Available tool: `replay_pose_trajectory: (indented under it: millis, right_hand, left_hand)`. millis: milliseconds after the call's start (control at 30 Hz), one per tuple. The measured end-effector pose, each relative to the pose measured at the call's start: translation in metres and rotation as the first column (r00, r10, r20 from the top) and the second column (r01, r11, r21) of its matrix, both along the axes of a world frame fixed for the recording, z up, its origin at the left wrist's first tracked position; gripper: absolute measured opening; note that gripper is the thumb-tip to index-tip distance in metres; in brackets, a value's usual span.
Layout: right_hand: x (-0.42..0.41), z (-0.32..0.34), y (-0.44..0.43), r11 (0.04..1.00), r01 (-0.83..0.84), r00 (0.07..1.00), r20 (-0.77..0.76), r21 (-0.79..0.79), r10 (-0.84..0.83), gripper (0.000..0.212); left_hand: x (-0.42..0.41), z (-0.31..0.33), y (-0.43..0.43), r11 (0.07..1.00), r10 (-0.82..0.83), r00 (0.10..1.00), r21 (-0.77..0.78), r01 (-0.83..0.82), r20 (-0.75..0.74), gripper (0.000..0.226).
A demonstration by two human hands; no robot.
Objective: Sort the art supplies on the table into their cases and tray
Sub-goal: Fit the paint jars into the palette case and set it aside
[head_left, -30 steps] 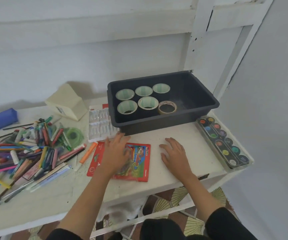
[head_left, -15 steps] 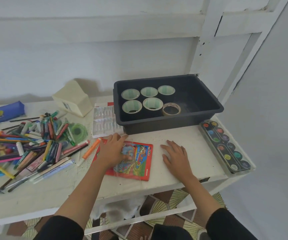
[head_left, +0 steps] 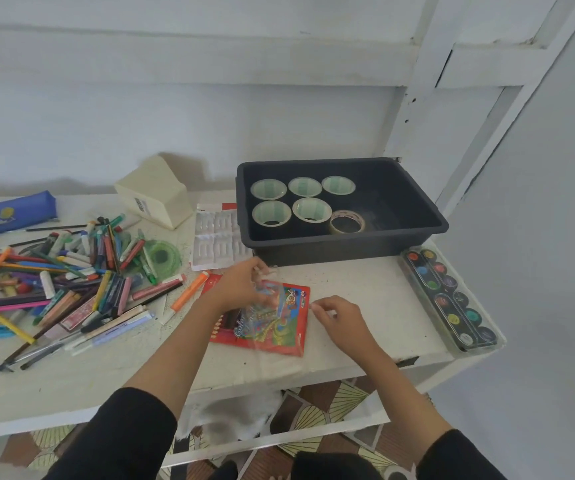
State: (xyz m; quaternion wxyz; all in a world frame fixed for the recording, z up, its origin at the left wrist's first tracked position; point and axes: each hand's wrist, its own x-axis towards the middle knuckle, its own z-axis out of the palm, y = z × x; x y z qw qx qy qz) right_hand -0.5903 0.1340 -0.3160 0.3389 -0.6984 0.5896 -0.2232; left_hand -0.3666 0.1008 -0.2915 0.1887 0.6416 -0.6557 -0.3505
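Clutter of pens and markers (head_left: 71, 278) lay heaped at the left of the white table (head_left: 365, 296). At the back, the dark tray (head_left: 414, 233) held tape rolls (head_left: 310, 209). The red packet (head_left: 279, 327) lay flat in front of the tray. The left hand (head_left: 241, 287) gripped its clear flap with curled fingers. The right hand (head_left: 343, 318) curled at its right edge; whether it pinched anything could not be told.

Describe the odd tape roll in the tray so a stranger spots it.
On the white table, a dark tray holds six rolls. The odd tape roll ends the front row on the right: brownish and see-through, the other five pale green.
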Motion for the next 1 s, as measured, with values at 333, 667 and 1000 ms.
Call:
replay_pose_trajectory:
  millis: [333,667,1000]
  right_hand:
    - [0.022,0.061,0.002,0.996,-0.068,0.985,0.165,0.052,0.059,0.009]
    - [0.059,0.083,0.005,0.59,-0.431,0.832,-0.554,-0.683,-0.033,0.029]
    - [0.161,0.06,0.057,0.646,-0.308,0.896,-0.442,-0.699,-0.05,0.054]
  left_hand:
    - [0.001,0.026,0.004,0.997,0.045,0.88,-0.032,-0.068,-0.472,0.011]
    - [0.056,0.07,0.028,0.957,0.273,0.578,0.278,-0.081,-0.769,0.033]
    - [0.164,0.057,0.084,0.955,0.262,0.629,0.103,-0.278,-0.732,0.024]
